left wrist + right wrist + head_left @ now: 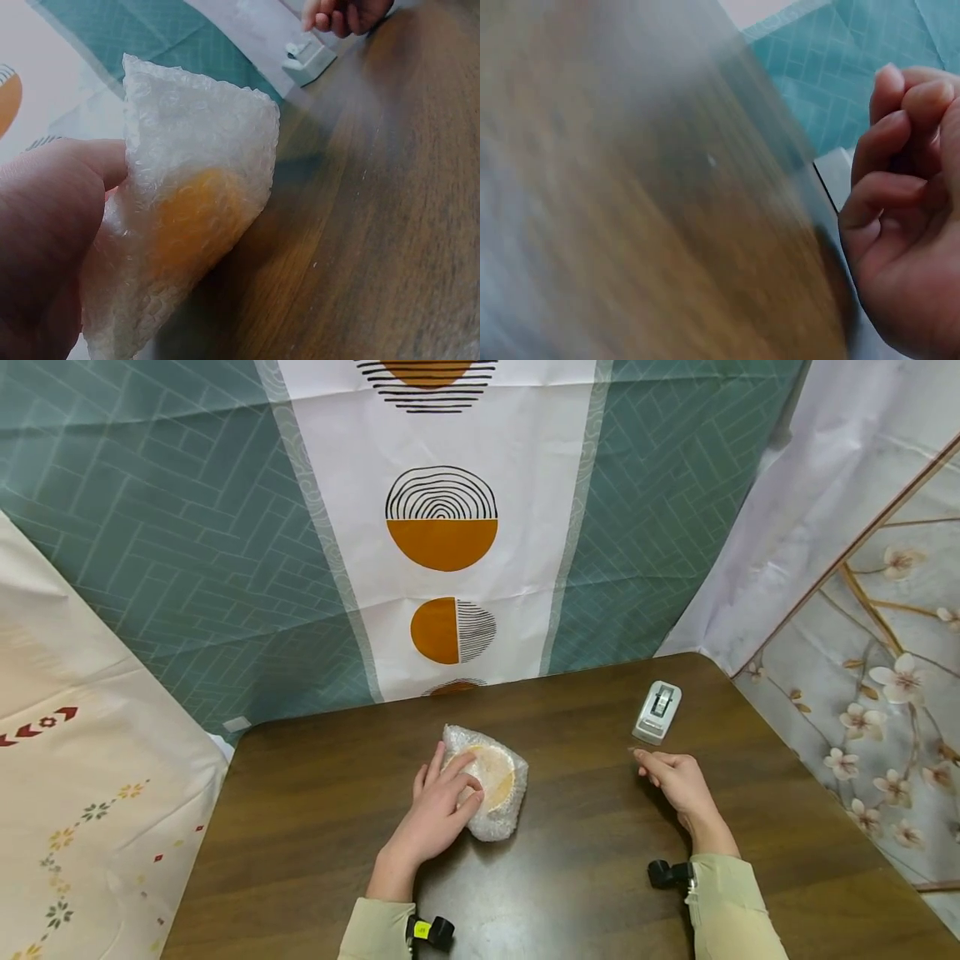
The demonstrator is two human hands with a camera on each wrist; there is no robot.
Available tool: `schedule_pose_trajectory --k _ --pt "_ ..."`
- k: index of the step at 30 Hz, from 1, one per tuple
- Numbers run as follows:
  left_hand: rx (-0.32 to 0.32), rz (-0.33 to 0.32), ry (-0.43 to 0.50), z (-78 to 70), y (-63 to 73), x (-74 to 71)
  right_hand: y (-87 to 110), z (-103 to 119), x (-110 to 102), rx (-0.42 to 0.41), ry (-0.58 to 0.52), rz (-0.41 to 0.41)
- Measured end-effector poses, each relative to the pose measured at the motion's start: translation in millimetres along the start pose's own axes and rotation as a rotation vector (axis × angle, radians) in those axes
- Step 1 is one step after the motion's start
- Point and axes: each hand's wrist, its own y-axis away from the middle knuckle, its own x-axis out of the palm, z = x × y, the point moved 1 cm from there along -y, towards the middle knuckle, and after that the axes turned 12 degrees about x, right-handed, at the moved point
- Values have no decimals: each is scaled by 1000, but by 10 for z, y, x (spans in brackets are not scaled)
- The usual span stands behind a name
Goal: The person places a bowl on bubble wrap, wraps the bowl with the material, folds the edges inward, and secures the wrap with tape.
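Observation:
A bundle of clear bubble wrap lies on the table, with something round and orange-yellow showing through the layers. My left hand rests on its upper left side, fingers spread and pressing on the wrap. Seen from the left wrist, the wrap rises in a folded wedge beside my thumb. To the right, my right hand is raised with thumb and forefinger pinched together and the other fingers curled. A faint clear sliver, like a piece of tape, shows at those fingertips. Just beyond them stands a pale tape dispenser.
The brown wooden table ends at a back edge against a teal and white patterned cloth. Flowered cloth hangs along the right edge, and a cream cloth on the left.

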Motion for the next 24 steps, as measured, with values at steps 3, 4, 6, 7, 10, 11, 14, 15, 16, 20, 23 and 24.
schedule_pose_trajectory --k 3,4,6,7,10,11,14,15,16,20,23,24 --pt "-1 -1 25 11 -2 18 2 65 80 -50 -10 59" --pt "0 -8 32 20 -1 23 7 108 130 -70 4 79" --pt "-3 -20 47 23 4 12 23 210 261 -120 46 121" --pt "-5 -29 53 28 8 12 34 259 337 -143 71 140" --pt "-18 -37 61 41 20 -2 80 429 582 -234 158 215" --pt "-20 -33 62 44 19 -10 95 490 662 -267 180 244" --pt "-24 -26 64 59 15 -17 132 694 901 -386 251 333" --pt "-26 -27 66 59 14 -22 139 769 983 -434 282 362" --pt "-28 -31 64 62 14 -21 143 841 1067 -483 318 387" --pt "-38 -48 63 76 16 -5 139 1084 1365 -641 463 478" --pt "-41 -44 67 71 8 4 143 1231 1524 -703 559 543" --pt "-43 -38 65 65 4 2 147 1278 1567 -719 592 559"
